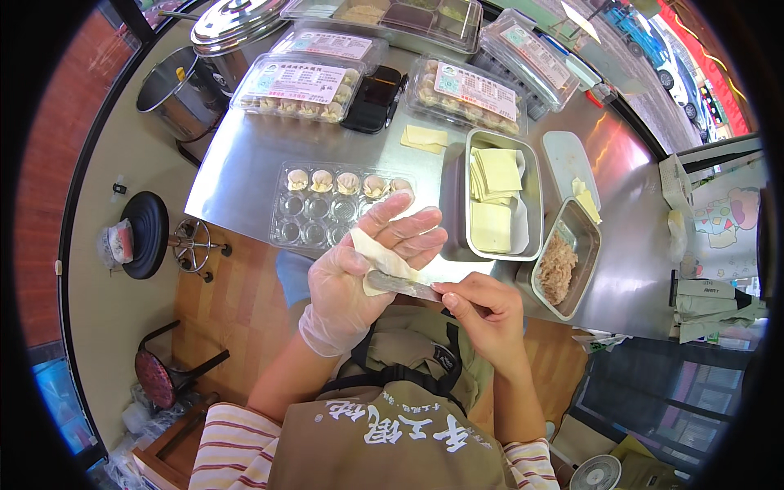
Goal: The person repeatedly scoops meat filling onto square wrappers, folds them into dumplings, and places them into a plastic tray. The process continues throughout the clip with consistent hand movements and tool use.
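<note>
My left hand [349,288], in a clear plastic glove, is palm up and holds a folded dumpling wrapper [386,260] across its palm and fingers. With bare fingers and thumb, my right hand [487,312] grips the end of a flat metal spatula [407,285], its blade lying against the wrapper. Just beyond the left fingertips is a clear plastic tray [288,214] with round cups. Several formed dumplings [348,183] fill its far row. Right of my hands stand a metal pan [538,202] of stacked yellow wrappers [492,226] and a metal container [591,254] of minced filling [555,269].
Packed dumpling boxes [294,89] [463,95] line the steel table's [245,165] far side. Between them lie a dark case [373,98] and a pen [395,101]. Loose wrappers [424,139] rest nearer. A white lid [566,153] is at right; a black stool [145,226] stands left.
</note>
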A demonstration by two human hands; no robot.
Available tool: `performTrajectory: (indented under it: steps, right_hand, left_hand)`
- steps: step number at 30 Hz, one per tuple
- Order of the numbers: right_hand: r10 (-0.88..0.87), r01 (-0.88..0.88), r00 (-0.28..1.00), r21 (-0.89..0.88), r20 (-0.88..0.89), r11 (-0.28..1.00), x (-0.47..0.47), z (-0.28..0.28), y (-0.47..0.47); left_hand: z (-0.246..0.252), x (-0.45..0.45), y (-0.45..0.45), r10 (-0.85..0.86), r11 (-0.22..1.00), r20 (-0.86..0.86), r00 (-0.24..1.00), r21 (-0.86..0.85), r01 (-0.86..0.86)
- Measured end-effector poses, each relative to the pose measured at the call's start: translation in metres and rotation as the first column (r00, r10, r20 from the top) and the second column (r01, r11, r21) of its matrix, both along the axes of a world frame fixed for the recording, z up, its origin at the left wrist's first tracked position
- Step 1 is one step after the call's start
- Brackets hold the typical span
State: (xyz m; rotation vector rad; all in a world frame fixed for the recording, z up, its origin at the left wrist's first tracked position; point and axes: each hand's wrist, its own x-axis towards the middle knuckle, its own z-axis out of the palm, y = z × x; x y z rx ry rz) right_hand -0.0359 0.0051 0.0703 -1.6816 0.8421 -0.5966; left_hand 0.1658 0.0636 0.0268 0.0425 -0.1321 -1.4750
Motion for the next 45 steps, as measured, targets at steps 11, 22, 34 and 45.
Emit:
performTrajectory:
  steps: [11,22,34,45]
  right_hand:
    - [-0.097,0.095,0.995,-0.112,-0.008,0.989,0.009,-0.012,-0.005]
    - [-0.214,0.171,0.976,-0.493,-0.033,0.853,-0.005,0.007,0.013]
    - [-0.174,0.064,0.977,-0.604,-0.124,0.794,0.005,0.002,0.015]
    - [-0.219,0.187,0.974,-0.361,-0.051,0.914,0.023,-0.019,0.028]
  left_hand:
    - [0.004,-0.021,0.003,0.133,0.973,0.236,0.963,0.154,-0.172]
    - [0.000,-0.009,-0.002,0.248,0.915,0.353,0.902,0.221,-0.338]
    - [0.008,-0.007,0.001,0.251,0.913,0.365,0.896,0.217,-0.344]
    - [0.010,-0.020,-0.001,0.280,0.888,0.125,0.952,0.343,-0.306]
